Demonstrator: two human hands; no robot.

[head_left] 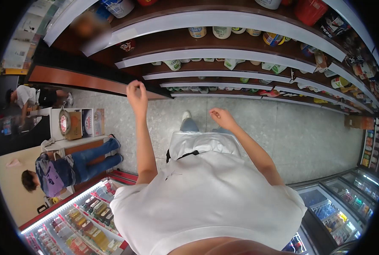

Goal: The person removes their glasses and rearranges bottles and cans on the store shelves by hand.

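My left hand point(137, 91) is raised near the lower corner of the shelving, its fingers loosely bent with a gap between them. Nothing shows in it. Lower and further right, my right hand point(223, 117) hangs above the floor in front of my body, its fingers curled in. I see nothing held there either. Neither hand touches the shelves. Closest to the left hand are the dark end panel point(87, 63) and the ends of the lower shelf edges point(151, 77).
Shelves with bottles point(221, 32) and tubs run across the top. Lit refrigerated cases hold drinks point(87, 231) at lower left and goods point(336, 221) at lower right. Two people point(55, 174) are at the left, near cartons point(87, 123). Grey tiled floor point(300, 140) lies between.
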